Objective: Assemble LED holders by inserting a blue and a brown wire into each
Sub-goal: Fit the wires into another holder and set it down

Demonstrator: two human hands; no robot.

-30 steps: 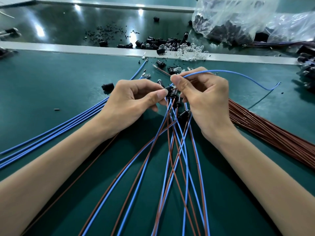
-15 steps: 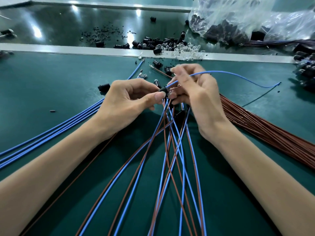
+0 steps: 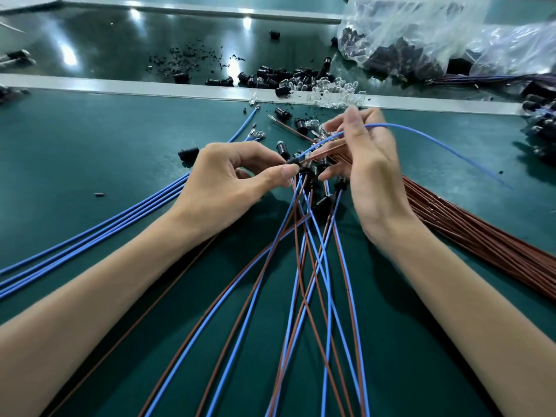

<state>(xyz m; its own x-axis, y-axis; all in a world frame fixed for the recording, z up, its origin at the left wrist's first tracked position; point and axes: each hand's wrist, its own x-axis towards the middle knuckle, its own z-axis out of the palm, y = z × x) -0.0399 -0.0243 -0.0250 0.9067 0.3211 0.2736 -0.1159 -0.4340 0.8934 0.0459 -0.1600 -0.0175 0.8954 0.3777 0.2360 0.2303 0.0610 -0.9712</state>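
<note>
- The left hand (image 3: 228, 182) pinches a black holder (image 3: 293, 161) between thumb and forefinger, just above the worktop (image 3: 90, 152).
- A blue wire (image 3: 397, 125) and a brown wire (image 3: 322, 153) both run from the holder's back end towards the right hand (image 3: 370, 170).
- The right hand, blurred, holds the blue wire among its raised fingers; the wire arcs on to the right and comes down towards the worktop.
- Wired holders (image 3: 323, 203) lie under the hands, their leads fanning towards the viewer.
- Loose blue wires (image 3: 90, 234) lie at the left, brown wires (image 3: 481, 245) at the right.
- Behind a pale strip lie spare holders (image 3: 270, 76), clear LEDs (image 3: 337, 93) and plastic bags (image 3: 421, 31).
</note>
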